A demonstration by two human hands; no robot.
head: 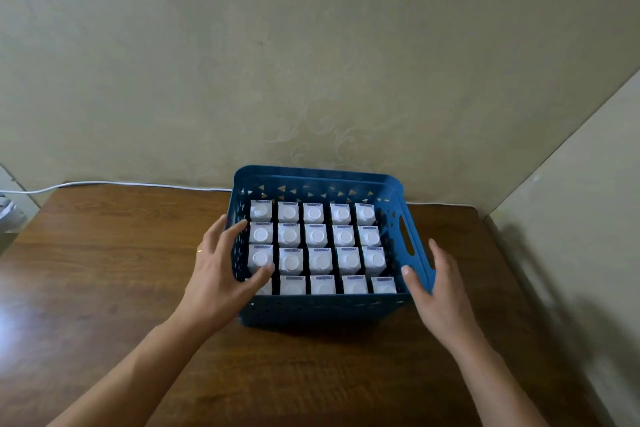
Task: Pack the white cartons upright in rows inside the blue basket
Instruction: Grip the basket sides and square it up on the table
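While its straight fingers (228, 230) lie along the outside of the basket's left wall and its thumb reaches over the rim to touch a carton in the front left corner, the left hand (221, 270) stays flat and grips nothing; a ring (200, 251) shows on one finger. The right hand (436, 282) is likewise spread, fingers straight, at the right wall by the front corner, thumb at the rim; whether it touches I cannot tell. Between them the blue basket (325, 310) sits on a brown wooden table (104, 288), its far side close to the wall (311, 45). White cartons (317, 236) stand upright inside, four rows of five, filling it. A white cable (104, 184) runs along the table's far edge.
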